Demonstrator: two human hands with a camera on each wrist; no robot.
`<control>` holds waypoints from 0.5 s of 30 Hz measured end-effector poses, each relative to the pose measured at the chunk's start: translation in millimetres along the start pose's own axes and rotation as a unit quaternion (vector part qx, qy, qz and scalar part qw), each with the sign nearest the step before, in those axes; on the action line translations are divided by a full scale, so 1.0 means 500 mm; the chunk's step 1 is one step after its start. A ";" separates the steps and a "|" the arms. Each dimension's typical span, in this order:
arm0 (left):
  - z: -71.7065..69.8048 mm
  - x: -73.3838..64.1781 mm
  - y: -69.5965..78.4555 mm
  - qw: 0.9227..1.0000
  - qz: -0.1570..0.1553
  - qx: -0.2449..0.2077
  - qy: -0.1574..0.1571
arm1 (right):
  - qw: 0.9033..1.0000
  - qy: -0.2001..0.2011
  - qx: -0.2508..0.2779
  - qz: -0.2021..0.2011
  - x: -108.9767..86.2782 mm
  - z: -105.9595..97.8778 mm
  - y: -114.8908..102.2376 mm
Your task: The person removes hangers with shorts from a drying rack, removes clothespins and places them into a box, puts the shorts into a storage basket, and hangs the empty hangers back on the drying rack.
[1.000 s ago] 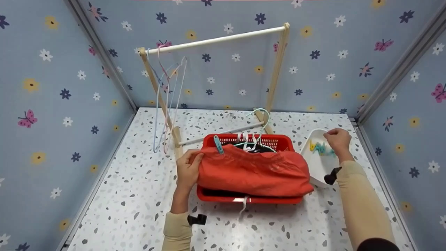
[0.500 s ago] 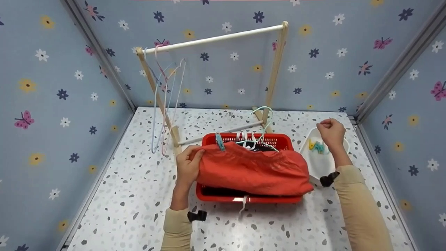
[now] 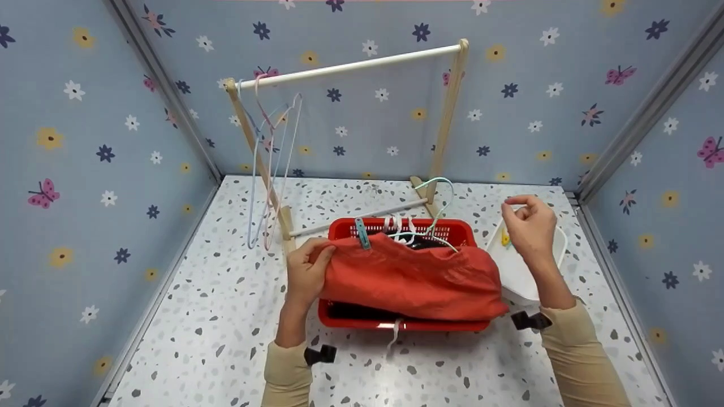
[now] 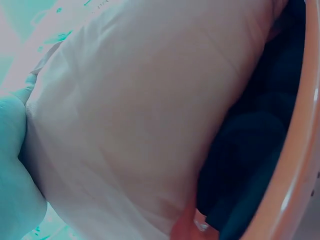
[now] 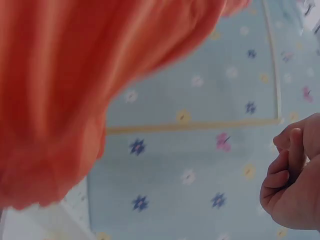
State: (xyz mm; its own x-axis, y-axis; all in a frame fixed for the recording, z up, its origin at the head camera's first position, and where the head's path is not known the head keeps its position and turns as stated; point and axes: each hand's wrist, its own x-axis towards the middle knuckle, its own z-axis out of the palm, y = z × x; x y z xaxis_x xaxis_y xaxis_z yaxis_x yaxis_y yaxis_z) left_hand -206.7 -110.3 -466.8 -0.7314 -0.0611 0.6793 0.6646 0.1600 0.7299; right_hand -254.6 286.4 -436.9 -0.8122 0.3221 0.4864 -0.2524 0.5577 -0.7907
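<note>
An orange-red garment [image 3: 407, 277] with a gathered waistband lies across the red basket [image 3: 396, 324]. My left hand [image 3: 305, 271] pinches its upper left corner between thumb and fingers. A teal clothespin [image 3: 362, 233] is clipped at the waistband's left part. The mint-green hanger [image 3: 444, 198] has its hook upright behind the garment; part of its frame is hidden by the cloth. My right hand [image 3: 530, 226] hovers above the white tray [image 3: 523, 282], thumb and fingers curled together. In the right wrist view, nothing shows between these curled fingers [image 5: 282, 175]. A yellow clothespin [image 3: 505, 237] lies in the tray.
Behind the basket stands a rack with a white bar [image 3: 350, 66] on wooden posts. Several thin hangers [image 3: 268, 169] hang at its left end. Dark cloth [image 3: 356, 311] and white ties [image 3: 399, 226] show in the basket. Patterned walls enclose the speckled table [image 3: 226, 316].
My right hand has moved left across the tray, staying curled. The hanger's hook has shifted right and tilted. The teal clothespin has moved slightly right; my left hand keeps its pinch on the garment.
</note>
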 end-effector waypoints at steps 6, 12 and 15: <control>0.004 0.002 0.026 0.999 0.043 -0.007 -0.008 | 0.993 -0.032 0.062 -0.092 -0.069 0.008 -0.130; 0.015 0.008 0.043 0.997 0.080 -0.011 -0.018 | 0.985 -0.058 0.099 -0.132 -0.106 0.020 -0.202; 0.019 0.008 0.047 0.996 0.083 -0.012 -0.025 | 0.983 -0.058 0.090 -0.149 -0.119 0.028 -0.211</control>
State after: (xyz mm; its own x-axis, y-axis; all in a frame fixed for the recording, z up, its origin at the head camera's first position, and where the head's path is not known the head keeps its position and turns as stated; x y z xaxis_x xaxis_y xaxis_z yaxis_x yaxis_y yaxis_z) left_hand -195.4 -97.4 -447.4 -0.6180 0.0129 0.7861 0.7795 0.1399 0.6105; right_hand -187.0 197.6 -387.5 -0.7399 0.0708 0.6689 -0.5680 0.4671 -0.6777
